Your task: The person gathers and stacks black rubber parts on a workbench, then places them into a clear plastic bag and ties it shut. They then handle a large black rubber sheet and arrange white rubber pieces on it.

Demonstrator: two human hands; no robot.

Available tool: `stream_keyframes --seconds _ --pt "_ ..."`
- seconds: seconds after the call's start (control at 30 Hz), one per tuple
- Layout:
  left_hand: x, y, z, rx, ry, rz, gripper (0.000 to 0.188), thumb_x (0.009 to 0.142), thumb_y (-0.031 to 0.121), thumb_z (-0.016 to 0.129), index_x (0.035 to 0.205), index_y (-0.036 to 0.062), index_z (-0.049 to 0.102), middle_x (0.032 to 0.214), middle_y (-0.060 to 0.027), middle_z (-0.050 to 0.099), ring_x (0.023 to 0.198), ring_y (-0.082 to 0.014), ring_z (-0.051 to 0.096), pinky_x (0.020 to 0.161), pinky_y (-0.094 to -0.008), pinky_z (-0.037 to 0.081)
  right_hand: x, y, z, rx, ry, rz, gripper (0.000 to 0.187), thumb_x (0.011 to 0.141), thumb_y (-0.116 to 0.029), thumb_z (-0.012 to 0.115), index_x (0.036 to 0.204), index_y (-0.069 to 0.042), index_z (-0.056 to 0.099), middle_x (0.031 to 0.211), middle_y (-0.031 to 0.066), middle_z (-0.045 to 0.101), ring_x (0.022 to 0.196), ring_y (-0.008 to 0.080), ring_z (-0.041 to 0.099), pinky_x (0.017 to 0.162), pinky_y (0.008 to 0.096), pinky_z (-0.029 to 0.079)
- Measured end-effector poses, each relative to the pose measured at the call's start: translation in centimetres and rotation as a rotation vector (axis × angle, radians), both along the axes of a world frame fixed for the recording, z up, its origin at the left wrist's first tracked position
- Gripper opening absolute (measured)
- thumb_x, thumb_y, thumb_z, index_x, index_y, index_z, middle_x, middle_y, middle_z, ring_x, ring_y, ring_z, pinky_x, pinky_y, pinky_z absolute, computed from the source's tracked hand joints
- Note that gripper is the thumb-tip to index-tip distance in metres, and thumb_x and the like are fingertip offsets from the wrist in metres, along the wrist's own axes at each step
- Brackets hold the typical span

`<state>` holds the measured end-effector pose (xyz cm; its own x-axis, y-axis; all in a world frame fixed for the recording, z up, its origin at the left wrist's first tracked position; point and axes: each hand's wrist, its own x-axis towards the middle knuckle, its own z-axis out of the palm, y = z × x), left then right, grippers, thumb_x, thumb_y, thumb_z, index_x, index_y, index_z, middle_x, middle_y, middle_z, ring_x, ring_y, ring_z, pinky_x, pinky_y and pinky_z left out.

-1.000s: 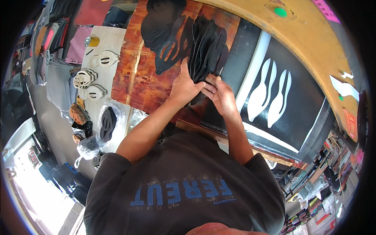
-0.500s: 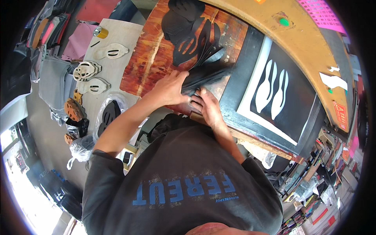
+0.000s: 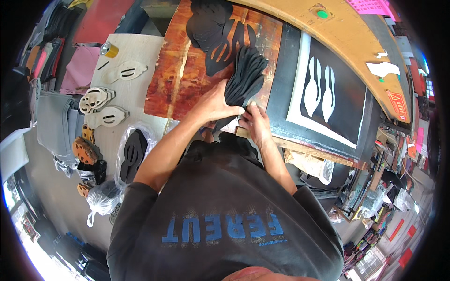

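A thick bundle of thin black cut-out pieces (image 3: 246, 72) is held upright and fanned at its top, above the near edge of a reddish-brown worn board (image 3: 164, 86). My left hand (image 3: 216, 104) is closed round the bundle's left side, its thumb across the lower part. At the bundle's lower end my right hand (image 3: 256, 122) is closed, thumb and curled fingers gripping the edges of the pieces. Just beyond lie more black cut-outs with long slots (image 3: 219, 54), next to a heap of black pieces (image 3: 208, 21) at the board's far end.
Right of the board, a black sheet (image 3: 344, 89) with two white sole-shaped openings lies under a yellow machine beam (image 3: 300, 14). To the left, a pale table (image 3: 136, 47) carries cream slotted patterns (image 3: 110, 117), a yellow tin (image 3: 108, 49) and a bagged black piece (image 3: 135, 152).
The bundle has swung from leaning right to upright, its pieces now fanned at the top. Both hands stay on it, and the whole view has shifted slightly.
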<state>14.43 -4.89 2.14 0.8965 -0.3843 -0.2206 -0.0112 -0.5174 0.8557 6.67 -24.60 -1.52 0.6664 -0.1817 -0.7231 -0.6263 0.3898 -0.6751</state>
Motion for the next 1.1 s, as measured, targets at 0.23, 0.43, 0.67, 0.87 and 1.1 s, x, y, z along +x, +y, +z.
stream_keyframes --seconds 0.23,0.43,0.67,0.87,1.1 --pt "-2.3 -2.6 1.0 0.242 -0.269 -0.128 0.084 0.083 0.024 0.080 0.151 -0.0069 0.041 0.128 -0.0314 0.065 0.113 -0.0462 0.070 0.091 -0.0525 0.059 2.5 0.7 1.7 0.292 -0.086 0.037 0.055 0.109 -0.049 0.060 0.133 0.000 0.064 0.127 0.0127 0.068 0.110 0.0232 0.068 0.097 0.0401 0.059" --pt "0.7 1.7 3.3 0.108 -0.297 -0.237 0.062 0.085 0.015 0.075 0.142 0.0051 0.052 0.122 -0.0245 0.071 0.110 -0.0462 0.070 0.093 -0.0544 0.057 0.7 -0.2 3.6 0.283 -0.220 0.102 0.056 0.106 -0.040 0.070 0.140 0.002 0.062 0.134 0.0152 0.068 0.122 0.0229 0.066 0.108 0.0396 0.054" --pt "0.0 1.3 2.4 0.449 -0.320 -0.280 0.083 0.079 0.028 0.089 0.149 0.0090 0.050 0.140 -0.0170 0.062 0.125 -0.0386 0.065 0.100 -0.0497 0.056 2.8 -2.6 11.2 -0.618 -0.521 1.132 0.058 0.082 -0.021 0.087 0.129 0.009 0.069 0.136 0.0252 0.066 0.128 0.0434 0.062 0.111 0.0463 0.049" --pt "1.5 2.3 0.2 0.396 -0.323 -0.250 0.068 0.080 0.026 0.089 0.137 0.0075 0.057 0.120 -0.0184 0.071 0.115 -0.0368 0.069 0.096 -0.0499 0.057 11.9 0.8 10.9 -1.337 -0.891 1.576 0.099 0.070 -0.029 0.094 0.153 0.001 0.050 0.161 0.0218 0.048 0.156 0.0411 0.037 0.129 0.0524 0.030" --pt "-3.2 6.9 -2.1 -0.080 0.076 0.342 0.079 0.083 0.020 0.089 0.151 0.0060 0.051 0.130 -0.0178 0.071 0.123 -0.0270 0.069 0.107 -0.0407 0.054 17.0 3.4 7.2 -0.890 -0.743 1.853 0.044 0.079 -0.020 0.084 0.117 -0.004 0.070 0.103 0.0213 0.075 0.103 0.0415 0.072 0.091 0.0507 0.055"
